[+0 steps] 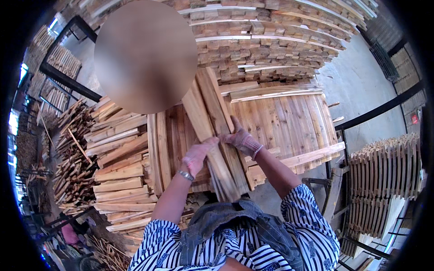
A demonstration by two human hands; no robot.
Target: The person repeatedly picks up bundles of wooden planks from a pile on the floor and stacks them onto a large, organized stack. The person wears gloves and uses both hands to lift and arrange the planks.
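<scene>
My two hands hold a bundle of long wooden slats (209, 113) that runs from my waist up toward the big wood stack. My left hand (197, 156), gloved and with a wristwatch, grips the bundle's left edge. Gripping the right edge is my right hand (242, 137), also in a thin glove. The slats lie tilted over a flat layer of planks (289, 117).
A tall stack of cut wood blocks (271, 36) stands ahead. Piles of short boards (120, 167) and scrap sticks (72, 153) lie to the left. Racks of upright slats (384, 171) stand to the right, beside a concrete floor (361, 86).
</scene>
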